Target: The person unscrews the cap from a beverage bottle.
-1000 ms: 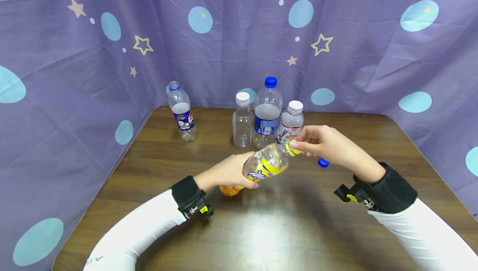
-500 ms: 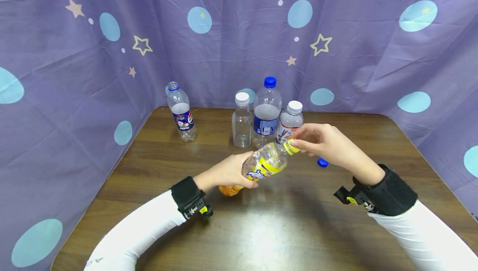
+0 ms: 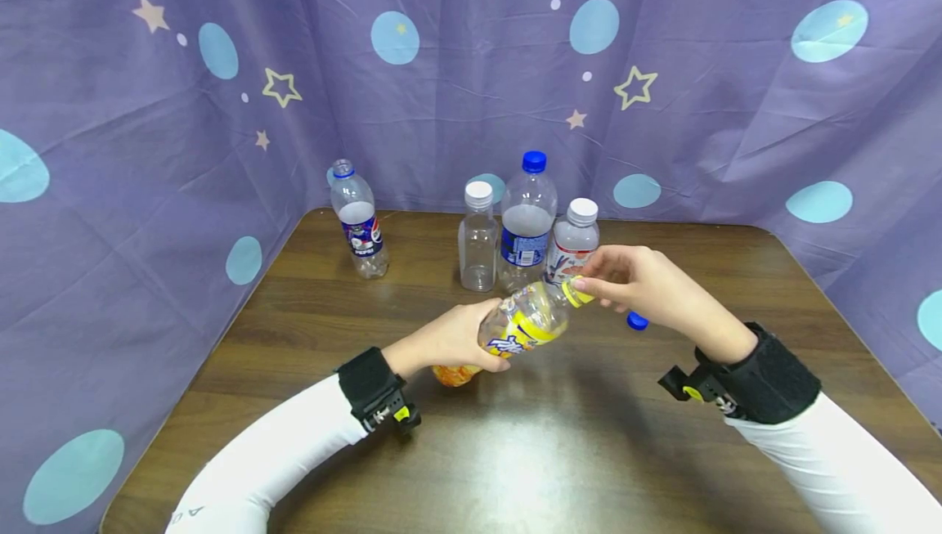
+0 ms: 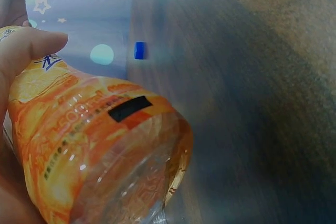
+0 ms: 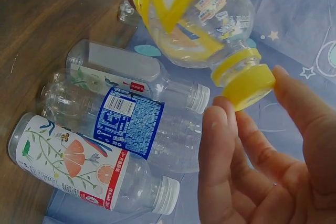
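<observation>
My left hand [image 3: 452, 338] grips a clear bottle [image 3: 524, 323] with a yellow and orange label around its lower half. The bottle is tilted, neck up to the right, over the brown table [image 3: 515, 452]. In the left wrist view its orange base [image 4: 94, 150] fills the frame under my thumb [image 4: 29, 45]. My right hand [image 3: 592, 287] pinches the bottle's yellow cap [image 3: 576, 293]. From the right wrist, the yellow cap [image 5: 244, 80] sits between my fingertips [image 5: 294, 98] on the bottle's neck [image 5: 194, 19].
A loose blue cap [image 3: 637, 321] lies on the table behind my right hand. At the back stand a capless Pepsi bottle [image 3: 358, 223], a clear white-capped bottle [image 3: 478, 240], a tall blue-capped bottle [image 3: 527, 223] and a floral-label bottle [image 3: 574, 244]. Purple cloth surrounds the table.
My right hand's fingers shifted slightly on the yellow cap. The bottle and my left hand stay where they were.
</observation>
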Motion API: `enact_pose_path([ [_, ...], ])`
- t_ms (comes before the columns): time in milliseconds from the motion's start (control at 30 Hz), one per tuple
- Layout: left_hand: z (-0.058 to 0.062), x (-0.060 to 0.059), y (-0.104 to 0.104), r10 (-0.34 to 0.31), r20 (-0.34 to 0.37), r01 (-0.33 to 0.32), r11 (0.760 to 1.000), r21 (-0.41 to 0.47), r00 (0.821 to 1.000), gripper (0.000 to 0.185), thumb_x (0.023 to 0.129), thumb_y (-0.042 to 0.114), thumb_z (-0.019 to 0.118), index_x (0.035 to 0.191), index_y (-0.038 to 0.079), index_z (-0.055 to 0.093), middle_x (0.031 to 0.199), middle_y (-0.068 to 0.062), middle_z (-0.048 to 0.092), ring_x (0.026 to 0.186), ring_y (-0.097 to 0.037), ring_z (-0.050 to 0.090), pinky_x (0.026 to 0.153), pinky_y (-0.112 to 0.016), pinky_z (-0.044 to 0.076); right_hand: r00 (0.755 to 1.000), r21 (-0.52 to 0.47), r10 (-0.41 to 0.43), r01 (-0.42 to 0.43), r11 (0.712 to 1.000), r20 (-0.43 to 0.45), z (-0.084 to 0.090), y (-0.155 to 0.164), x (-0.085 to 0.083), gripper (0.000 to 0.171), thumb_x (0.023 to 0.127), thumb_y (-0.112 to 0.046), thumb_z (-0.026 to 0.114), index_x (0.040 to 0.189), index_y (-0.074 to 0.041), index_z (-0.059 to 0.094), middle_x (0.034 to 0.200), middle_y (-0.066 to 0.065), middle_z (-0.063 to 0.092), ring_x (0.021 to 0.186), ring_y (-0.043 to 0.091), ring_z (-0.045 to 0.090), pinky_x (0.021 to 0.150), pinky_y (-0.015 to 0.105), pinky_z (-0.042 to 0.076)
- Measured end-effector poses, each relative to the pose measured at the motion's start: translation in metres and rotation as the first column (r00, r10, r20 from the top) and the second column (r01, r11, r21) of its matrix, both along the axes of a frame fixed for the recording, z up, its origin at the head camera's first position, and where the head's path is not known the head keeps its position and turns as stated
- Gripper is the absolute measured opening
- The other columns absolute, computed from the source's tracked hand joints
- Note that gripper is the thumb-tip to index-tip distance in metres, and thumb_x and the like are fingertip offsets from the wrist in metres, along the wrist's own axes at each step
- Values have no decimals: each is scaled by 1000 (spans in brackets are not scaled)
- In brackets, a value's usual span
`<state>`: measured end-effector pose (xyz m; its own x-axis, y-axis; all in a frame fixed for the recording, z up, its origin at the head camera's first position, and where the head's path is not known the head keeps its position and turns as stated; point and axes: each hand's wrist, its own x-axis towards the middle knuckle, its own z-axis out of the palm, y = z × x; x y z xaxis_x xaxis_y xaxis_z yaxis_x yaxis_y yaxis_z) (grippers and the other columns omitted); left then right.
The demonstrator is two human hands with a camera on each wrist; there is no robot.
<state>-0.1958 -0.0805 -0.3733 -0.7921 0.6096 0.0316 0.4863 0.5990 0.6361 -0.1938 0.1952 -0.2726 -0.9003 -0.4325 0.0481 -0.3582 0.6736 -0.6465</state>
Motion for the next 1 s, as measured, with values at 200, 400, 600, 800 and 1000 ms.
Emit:
enact_pose_path([
  [200, -2, 0, 0, 4, -5, -4, 1000, -4, 1000, 68, 68, 29, 83, 127, 14, 53, 106, 1, 68, 94, -11, 63, 86, -28, 50, 998, -58, 58, -58, 997, -7, 1, 2, 1, 28, 81, -21, 78, 104, -9, 69, 90, 6, 73, 73, 11, 68, 60, 28, 55],
  [400, -3, -1, -1, -1, -2, 1, 1000, 0, 1000, 67, 68, 30, 83, 126, 15, 53, 106, 2, 68, 94, -10, 63, 86, -27, 50, 999, -108, 42, -39, 993, 23, 1, 1, 2, 28, 84, -24, 76, 106, -8, 70, 95, 9, 74, 74, 8, 69, 62, 28, 57],
  [600, -1, -1, 0, 2, 5, -2, 1000, -3, 1000, 70, 68, 30, 83, 129, 16, 52, 108, 1, 68, 95, -11, 63, 86, -28, 50, 1000, -109, 7, -6, 994, 11, -1, 0, 1, 29, 86, -33, 73, 105, -12, 69, 90, 6, 73, 69, 9, 68, 60, 29, 57],
  [800, -1, -2, 1, 9, 5, -9, 1000, -17, 1000, 69, 68, 31, 83, 128, 16, 52, 107, 2, 68, 94, -10, 62, 86, -28, 50, 996, -61, 4, 2, 998, 88, 1, 2, -3, 34, 87, -31, 72, 108, -6, 66, 86, 7, 72, 66, 15, 67, 59, 30, 58],
  [1000, -1, -2, 0, 5, 10, -5, 1000, -23, 1000, 70, 68, 31, 83, 128, 14, 52, 107, 1, 68, 93, -11, 63, 86, -29, 50, 994, -94, 36, -26, 995, 99, 0, 3, -2, 29, 84, -21, 76, 105, -3, 68, 90, 9, 73, 74, 12, 70, 63, 28, 58],
])
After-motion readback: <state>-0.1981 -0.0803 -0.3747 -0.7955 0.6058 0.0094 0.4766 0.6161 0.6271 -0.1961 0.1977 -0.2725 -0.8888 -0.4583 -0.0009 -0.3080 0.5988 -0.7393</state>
